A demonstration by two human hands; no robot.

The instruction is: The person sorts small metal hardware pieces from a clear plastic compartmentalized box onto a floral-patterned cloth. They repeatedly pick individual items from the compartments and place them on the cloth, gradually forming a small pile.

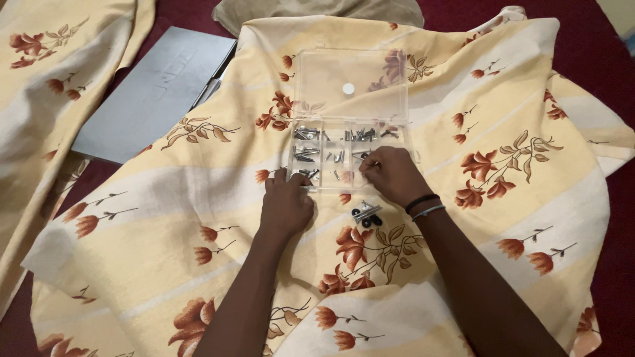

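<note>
At the far left of the bed a grey flat case lies partly under the cream floral sheet that covers most of the surface. Moving right, the left hand reaches forward with the forearm straight, palm down, fingers curled so the tips rest against the near-left edge of the clear compartment box; I cannot tell whether it pinches anything. The box sits on the sheet with its lid thrown open away from the person, its cells holding small metal screws. The right hand, with bands on its wrist, bends inward over the box's near-right cells, fingertips pinched together on a small screw. Just beside that wrist, a few loose dark fittings lie on the sheet.
</note>
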